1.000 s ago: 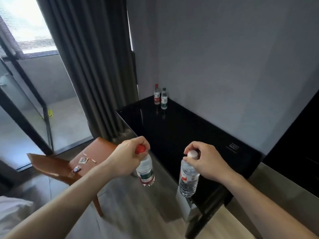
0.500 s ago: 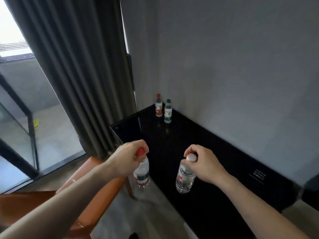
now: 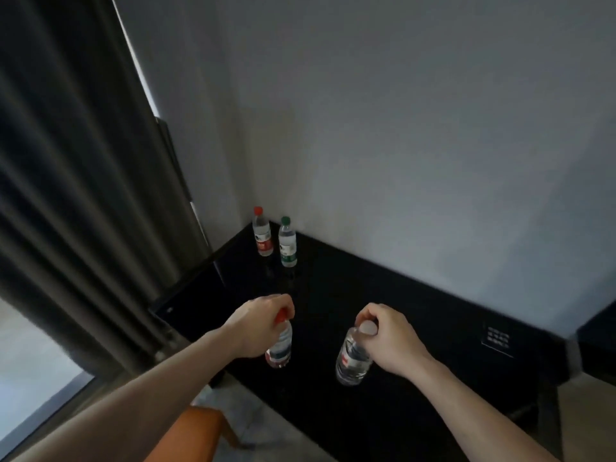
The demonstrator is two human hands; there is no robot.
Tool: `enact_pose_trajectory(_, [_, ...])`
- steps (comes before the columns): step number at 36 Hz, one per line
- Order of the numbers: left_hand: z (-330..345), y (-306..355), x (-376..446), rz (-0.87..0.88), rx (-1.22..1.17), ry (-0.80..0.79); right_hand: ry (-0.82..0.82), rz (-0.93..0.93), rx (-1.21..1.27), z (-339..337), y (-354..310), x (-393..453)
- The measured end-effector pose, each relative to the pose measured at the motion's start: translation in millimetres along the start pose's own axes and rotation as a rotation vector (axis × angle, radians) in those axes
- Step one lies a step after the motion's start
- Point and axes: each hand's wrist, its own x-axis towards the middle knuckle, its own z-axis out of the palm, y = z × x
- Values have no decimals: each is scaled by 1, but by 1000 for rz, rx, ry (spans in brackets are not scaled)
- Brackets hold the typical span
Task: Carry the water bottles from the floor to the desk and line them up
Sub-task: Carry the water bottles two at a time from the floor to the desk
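Left hand: grip closed around the neck of a red-capped bottle, held above the black counter near its front edge. Right hand: grip closed on a white-capped bottle, also over the counter. Two bottles, red-capped and green-capped, stand upright side by side at the counter's far corner.

Bottle labels blurred, unreadable; chair cut off.

Black desk; red-capped bottle, green-capped bottle, orange chair, grey curtain.
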Motion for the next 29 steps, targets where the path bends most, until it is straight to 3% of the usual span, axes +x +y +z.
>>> enact_pose_trajectory(20, [-16, -56, 156, 104, 57, -103, 69, 162, 7, 22, 4, 136])
enact_pose_trajectory(29, [-23, -108, 226, 257, 112, -183, 124, 291, 52, 56, -13, 207])
